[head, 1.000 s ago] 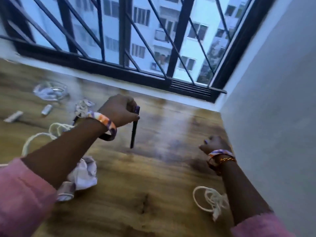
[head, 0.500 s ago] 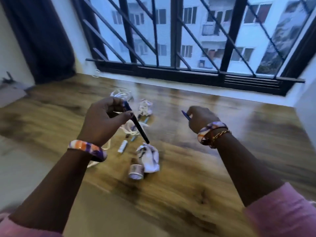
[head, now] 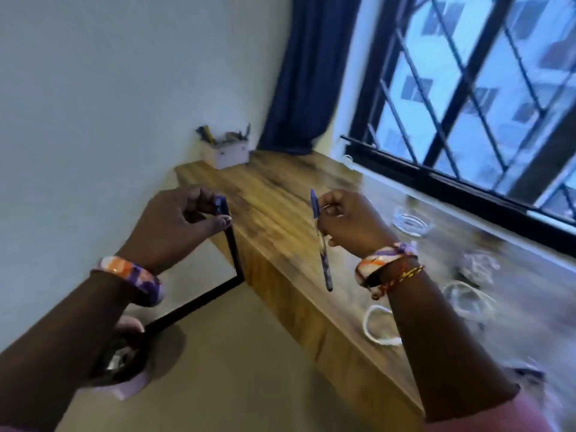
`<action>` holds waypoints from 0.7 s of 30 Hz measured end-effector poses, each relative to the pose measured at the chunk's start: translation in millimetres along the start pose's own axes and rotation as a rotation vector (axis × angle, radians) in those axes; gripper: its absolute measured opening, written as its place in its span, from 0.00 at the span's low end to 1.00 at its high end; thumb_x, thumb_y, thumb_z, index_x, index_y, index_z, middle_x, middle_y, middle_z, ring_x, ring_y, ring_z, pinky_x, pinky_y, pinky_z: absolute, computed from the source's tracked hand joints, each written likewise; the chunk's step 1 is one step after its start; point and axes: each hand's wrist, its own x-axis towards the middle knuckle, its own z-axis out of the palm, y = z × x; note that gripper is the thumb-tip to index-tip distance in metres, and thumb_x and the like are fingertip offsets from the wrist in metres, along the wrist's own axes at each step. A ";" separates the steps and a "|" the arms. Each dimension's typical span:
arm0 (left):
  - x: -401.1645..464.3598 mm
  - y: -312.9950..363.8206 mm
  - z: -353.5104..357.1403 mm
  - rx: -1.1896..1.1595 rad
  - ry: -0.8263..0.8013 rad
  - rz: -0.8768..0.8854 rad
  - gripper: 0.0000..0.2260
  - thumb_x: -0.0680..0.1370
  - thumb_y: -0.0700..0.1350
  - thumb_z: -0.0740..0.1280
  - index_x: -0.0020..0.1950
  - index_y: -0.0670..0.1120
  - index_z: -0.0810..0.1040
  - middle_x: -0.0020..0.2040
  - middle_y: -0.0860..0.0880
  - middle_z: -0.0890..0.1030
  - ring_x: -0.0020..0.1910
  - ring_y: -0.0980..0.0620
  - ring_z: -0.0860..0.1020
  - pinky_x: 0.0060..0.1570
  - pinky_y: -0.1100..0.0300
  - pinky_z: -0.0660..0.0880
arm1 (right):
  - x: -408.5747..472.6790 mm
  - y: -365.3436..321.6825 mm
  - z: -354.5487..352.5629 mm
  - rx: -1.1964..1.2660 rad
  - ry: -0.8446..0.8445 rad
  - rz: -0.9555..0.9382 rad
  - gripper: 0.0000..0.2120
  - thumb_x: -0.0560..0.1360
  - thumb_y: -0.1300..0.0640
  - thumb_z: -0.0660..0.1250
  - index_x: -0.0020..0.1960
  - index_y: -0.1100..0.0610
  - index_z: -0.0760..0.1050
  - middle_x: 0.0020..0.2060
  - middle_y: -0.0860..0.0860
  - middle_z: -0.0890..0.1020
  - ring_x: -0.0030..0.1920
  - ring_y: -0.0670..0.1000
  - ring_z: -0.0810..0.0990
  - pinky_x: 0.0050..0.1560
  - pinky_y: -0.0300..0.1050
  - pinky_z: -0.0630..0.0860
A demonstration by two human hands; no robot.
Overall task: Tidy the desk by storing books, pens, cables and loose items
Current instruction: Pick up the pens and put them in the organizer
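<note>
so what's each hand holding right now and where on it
The left hand pinches a dark pen near its top end. The right hand grips a blue pen at its upper part, the rest hanging down.

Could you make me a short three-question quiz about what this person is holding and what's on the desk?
1. True or false: the left hand is empty.
2. What does the right hand pinch? A) white cable B) blue pen C) clear dish
3. Where does the small white box of pens stand on the wooden desk?

Key
1. False: it pinches a dark pen.
2. B
3. At the far corner, against the wall beside the dark blue curtain.
</note>
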 end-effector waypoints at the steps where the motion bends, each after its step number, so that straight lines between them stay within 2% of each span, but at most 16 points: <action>1: 5.5 -8.0 -17.7 -0.009 0.026 -0.003 0.07 0.71 0.36 0.71 0.44 0.47 0.79 0.38 0.50 0.82 0.32 0.63 0.78 0.31 0.77 0.69 | 9.2 -11.3 12.2 0.005 -0.008 -0.006 0.12 0.70 0.64 0.65 0.35 0.48 0.72 0.36 0.54 0.80 0.41 0.56 0.80 0.47 0.56 0.79; 3: 18.7 -20.4 -45.6 -0.023 0.071 0.008 0.07 0.72 0.35 0.70 0.43 0.47 0.79 0.40 0.46 0.83 0.35 0.58 0.79 0.34 0.70 0.74 | 27.8 -31.0 30.6 0.028 0.006 -0.029 0.09 0.69 0.63 0.66 0.35 0.51 0.72 0.38 0.57 0.81 0.45 0.60 0.81 0.48 0.59 0.79; 6: 41.0 -36.2 -69.2 -0.069 0.152 0.005 0.10 0.73 0.32 0.68 0.42 0.48 0.78 0.43 0.43 0.83 0.43 0.46 0.82 0.38 0.59 0.78 | 55.8 -47.0 47.4 0.077 0.053 -0.064 0.09 0.67 0.62 0.68 0.34 0.51 0.72 0.36 0.55 0.79 0.46 0.61 0.81 0.48 0.62 0.78; 8: 57.0 -47.5 -76.8 -0.104 0.190 -0.014 0.12 0.73 0.31 0.67 0.41 0.49 0.78 0.44 0.41 0.83 0.46 0.44 0.82 0.42 0.56 0.79 | 77.5 -50.2 57.9 0.115 0.072 -0.072 0.08 0.66 0.61 0.68 0.34 0.51 0.71 0.36 0.56 0.80 0.44 0.61 0.82 0.46 0.63 0.79; 10: 73.8 -57.9 -79.4 -0.125 0.206 -0.040 0.12 0.72 0.31 0.67 0.40 0.49 0.77 0.44 0.41 0.83 0.46 0.44 0.82 0.44 0.52 0.80 | 101.0 -50.1 66.2 0.157 0.078 -0.071 0.08 0.67 0.63 0.69 0.37 0.53 0.71 0.36 0.58 0.80 0.43 0.61 0.83 0.44 0.59 0.81; 13: 109.9 -75.0 -86.8 -0.114 0.224 -0.048 0.12 0.72 0.31 0.67 0.40 0.49 0.77 0.43 0.44 0.84 0.44 0.48 0.83 0.42 0.54 0.81 | 149.2 -49.3 78.8 0.254 0.078 -0.094 0.09 0.69 0.66 0.69 0.39 0.55 0.71 0.36 0.59 0.82 0.37 0.57 0.82 0.36 0.50 0.78; 17: 176.4 -99.5 -102.9 -0.096 0.233 -0.046 0.14 0.72 0.29 0.67 0.43 0.49 0.77 0.38 0.49 0.84 0.37 0.54 0.83 0.33 0.62 0.79 | 228.4 -45.6 98.5 0.308 0.065 -0.139 0.06 0.72 0.61 0.71 0.40 0.54 0.75 0.28 0.52 0.82 0.25 0.43 0.78 0.27 0.37 0.74; 19: 216.7 -106.3 -111.8 -0.069 0.227 -0.045 0.15 0.72 0.29 0.67 0.44 0.49 0.77 0.37 0.48 0.85 0.36 0.54 0.83 0.31 0.65 0.78 | 270.7 -44.2 106.6 0.322 0.083 -0.122 0.05 0.71 0.62 0.71 0.40 0.55 0.77 0.29 0.53 0.82 0.28 0.46 0.79 0.31 0.41 0.77; 21: 258.1 -113.1 -117.2 -0.007 0.255 -0.013 0.14 0.72 0.30 0.68 0.44 0.50 0.77 0.39 0.49 0.84 0.37 0.54 0.83 0.32 0.66 0.78 | 310.9 -44.0 113.8 0.275 0.112 -0.123 0.06 0.70 0.63 0.71 0.39 0.55 0.77 0.34 0.54 0.83 0.35 0.52 0.81 0.40 0.48 0.79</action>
